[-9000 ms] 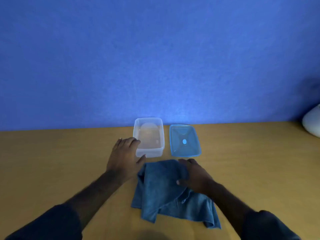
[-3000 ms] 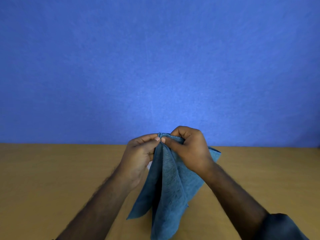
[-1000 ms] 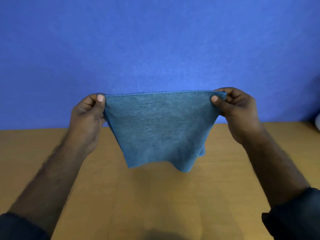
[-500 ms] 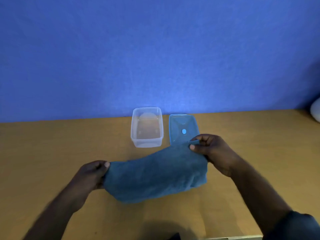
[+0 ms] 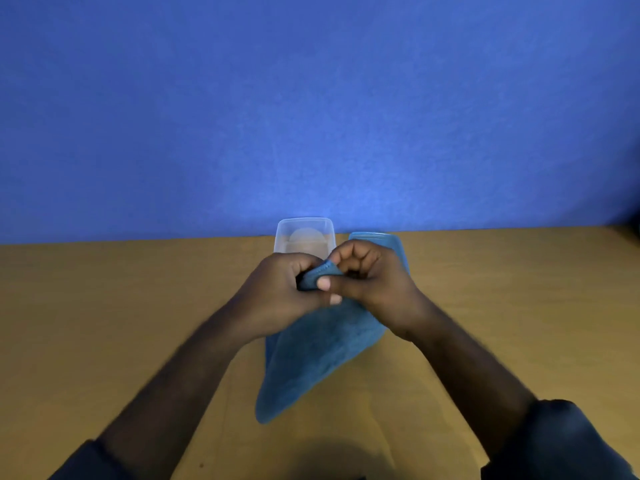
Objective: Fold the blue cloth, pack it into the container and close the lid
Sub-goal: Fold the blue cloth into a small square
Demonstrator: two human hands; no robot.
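Bare forearms, dark navy sleeves (image 5: 561,441)

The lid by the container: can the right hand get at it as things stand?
Probably not right away. The right hand and the left hand both pinch the blue cloth, though the lid lies uncovered just behind it.

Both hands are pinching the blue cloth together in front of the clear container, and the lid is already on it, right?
Not quite: the lid is off, lying beside the open container on its right, as the head view shows. The rest holds: the left hand and right hand pinch the blue cloth together in front of it.
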